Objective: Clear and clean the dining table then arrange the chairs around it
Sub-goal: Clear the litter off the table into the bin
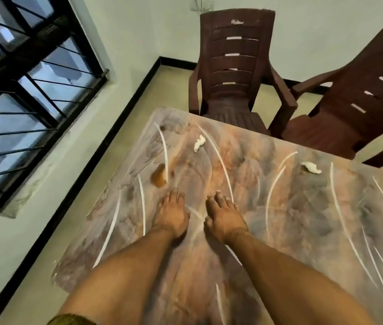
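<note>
Two hands are down flat on the table (303, 219) — the left hand (171, 214) and the right hand (224, 216) side by side at centre frame, palms down, just apart from each other. The fingers (218, 201) on both lie straight and fairly close together, gripping nothing, resting on the marbled brown-and-grey top with its white curved lines. Just above and left of the left hand sits a glossy brown smear (159, 175), near the table's left edge. Higher up, toward the far left corner, lies a crumpled white scrap (199, 143). A second white scrap (311, 167) lies right of centre, near the far edge, with a dark spot at its left end. Beyond the far edge stand two dark brown plastic armchairs — the left chair (235, 66), at top centre, faces the table with its seat front against the edge. The right chair (361, 97), in the upper right, stands beside it, turned at an angle. A black-barred window (33, 90) fills the upper left, above a pale floor (120, 148) edged in black skirting.
</note>
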